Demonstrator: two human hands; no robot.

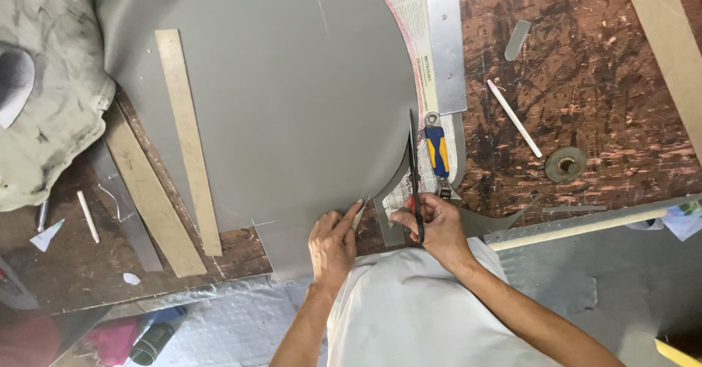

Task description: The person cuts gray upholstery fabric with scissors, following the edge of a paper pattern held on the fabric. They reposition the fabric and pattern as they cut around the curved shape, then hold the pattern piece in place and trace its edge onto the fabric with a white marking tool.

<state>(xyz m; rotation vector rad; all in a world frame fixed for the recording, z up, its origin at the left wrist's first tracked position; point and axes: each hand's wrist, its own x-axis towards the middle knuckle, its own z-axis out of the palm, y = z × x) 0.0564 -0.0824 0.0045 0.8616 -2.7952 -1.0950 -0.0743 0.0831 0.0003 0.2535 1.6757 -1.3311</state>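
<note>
My left hand (333,241) pins the grey curved sheet (285,96) flat; my right hand (437,224) grips long black scissors (414,173) cutting its edge.

Newspaper sheet (409,16) — under grey material (292,96)
</note>
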